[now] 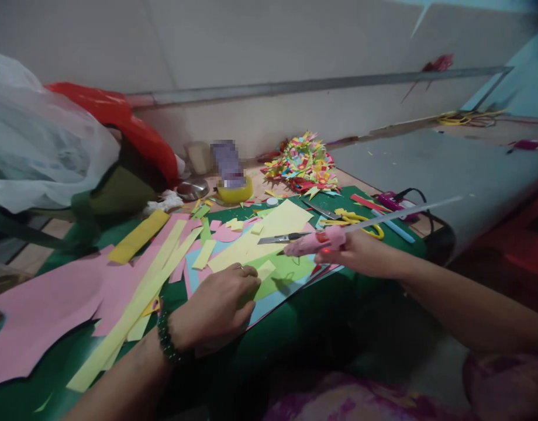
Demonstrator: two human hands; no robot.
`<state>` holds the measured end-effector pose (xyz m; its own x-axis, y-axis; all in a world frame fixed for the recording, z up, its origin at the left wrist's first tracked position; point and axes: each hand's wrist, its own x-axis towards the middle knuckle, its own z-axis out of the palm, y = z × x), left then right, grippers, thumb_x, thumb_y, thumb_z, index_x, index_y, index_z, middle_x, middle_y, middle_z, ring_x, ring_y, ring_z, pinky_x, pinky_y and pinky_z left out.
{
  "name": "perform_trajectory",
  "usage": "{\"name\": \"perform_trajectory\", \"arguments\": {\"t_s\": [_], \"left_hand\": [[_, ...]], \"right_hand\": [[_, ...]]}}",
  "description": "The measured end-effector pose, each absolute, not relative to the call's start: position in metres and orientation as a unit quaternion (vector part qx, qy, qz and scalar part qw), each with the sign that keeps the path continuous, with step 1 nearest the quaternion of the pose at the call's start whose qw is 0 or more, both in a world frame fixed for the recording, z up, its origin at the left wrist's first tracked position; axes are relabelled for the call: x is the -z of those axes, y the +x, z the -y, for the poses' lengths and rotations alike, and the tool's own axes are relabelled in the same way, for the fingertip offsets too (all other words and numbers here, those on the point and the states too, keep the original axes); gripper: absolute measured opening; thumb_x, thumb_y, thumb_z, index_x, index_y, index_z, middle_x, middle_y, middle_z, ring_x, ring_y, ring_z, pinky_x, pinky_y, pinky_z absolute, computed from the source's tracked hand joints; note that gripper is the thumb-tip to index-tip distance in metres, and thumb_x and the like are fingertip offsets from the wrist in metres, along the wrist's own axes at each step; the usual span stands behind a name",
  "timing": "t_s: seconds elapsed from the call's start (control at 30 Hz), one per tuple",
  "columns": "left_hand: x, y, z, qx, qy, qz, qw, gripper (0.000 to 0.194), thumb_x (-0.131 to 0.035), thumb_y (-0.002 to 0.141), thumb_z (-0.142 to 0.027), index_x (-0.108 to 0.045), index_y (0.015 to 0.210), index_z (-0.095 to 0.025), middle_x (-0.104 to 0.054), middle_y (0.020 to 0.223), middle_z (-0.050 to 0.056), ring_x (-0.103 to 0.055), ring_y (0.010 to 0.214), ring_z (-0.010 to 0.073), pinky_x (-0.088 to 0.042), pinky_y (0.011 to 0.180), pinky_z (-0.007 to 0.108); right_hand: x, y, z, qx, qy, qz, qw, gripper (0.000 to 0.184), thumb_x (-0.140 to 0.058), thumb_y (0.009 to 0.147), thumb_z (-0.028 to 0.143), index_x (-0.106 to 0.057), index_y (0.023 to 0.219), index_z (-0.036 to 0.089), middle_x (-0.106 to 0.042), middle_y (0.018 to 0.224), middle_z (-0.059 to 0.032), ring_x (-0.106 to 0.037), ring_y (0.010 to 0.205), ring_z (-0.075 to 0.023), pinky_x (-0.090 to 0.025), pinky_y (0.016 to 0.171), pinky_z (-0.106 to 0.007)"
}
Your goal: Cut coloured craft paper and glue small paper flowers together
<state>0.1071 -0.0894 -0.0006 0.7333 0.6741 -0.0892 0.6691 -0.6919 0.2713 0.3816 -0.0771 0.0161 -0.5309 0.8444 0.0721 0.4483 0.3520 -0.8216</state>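
My right hand (368, 254) is wrapped round a pink hot glue gun (310, 242), its nozzle pointing left over the paper. A long translucent glue stick (409, 210) sticks out of its back end, and a red light glows near the grip. Curled fingers of my left hand (225, 301) grip a small pale yellow paper piece (266, 271) above a green sheet (290, 278). The fingertips are partly hidden. Under these lie blue and pale yellow sheets. A box cutter (280, 238) rests just beyond the glue gun's nozzle.
Yellow-handled scissors (372, 225), a purple tool (394, 202) and a yellow tape roll (236, 190) lie farther back. Colourful paper flowers (304, 161) are heaped by the wall. Pale yellow strips (133, 304) and pink sheets (45, 310) cover the left. Plastic bags (45, 134) stand at far left.
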Motion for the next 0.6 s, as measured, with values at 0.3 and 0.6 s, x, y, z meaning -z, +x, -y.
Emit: {"name": "perform_trajectory", "arguments": {"t_s": [0.3, 0.6], "left_hand": [[0.000, 0.109, 0.089, 0.003, 0.919, -0.369, 0.140, 0.021, -0.047, 0.080, -0.017, -0.067, 0.087, -0.019, -0.067, 0.104, 0.009, -0.059, 0.096, 0.0241, -0.048, 0.080, 0.035], [-0.003, 0.110, 0.089, 0.018, 0.915, -0.379, 0.140, 0.019, -0.048, 0.080, -0.018, -0.067, 0.087, -0.018, -0.067, 0.106, 0.008, -0.058, 0.097, 0.0244, -0.048, 0.080, 0.035]], "right_hand": [[0.009, 0.362, 0.064, -0.316, -0.447, 0.819, 0.172, 0.027, -0.061, 0.082, 0.036, -0.073, 0.104, 0.026, -0.072, 0.098, -0.0009, -0.063, 0.086, -0.0195, -0.046, 0.075, -0.025], [0.007, 0.364, 0.066, -0.304, -0.472, 0.818, 0.126, 0.029, -0.057, 0.083, 0.041, -0.074, 0.100, 0.025, -0.072, 0.090, -0.0013, -0.062, 0.080, -0.0183, -0.044, 0.069, -0.024]]}}
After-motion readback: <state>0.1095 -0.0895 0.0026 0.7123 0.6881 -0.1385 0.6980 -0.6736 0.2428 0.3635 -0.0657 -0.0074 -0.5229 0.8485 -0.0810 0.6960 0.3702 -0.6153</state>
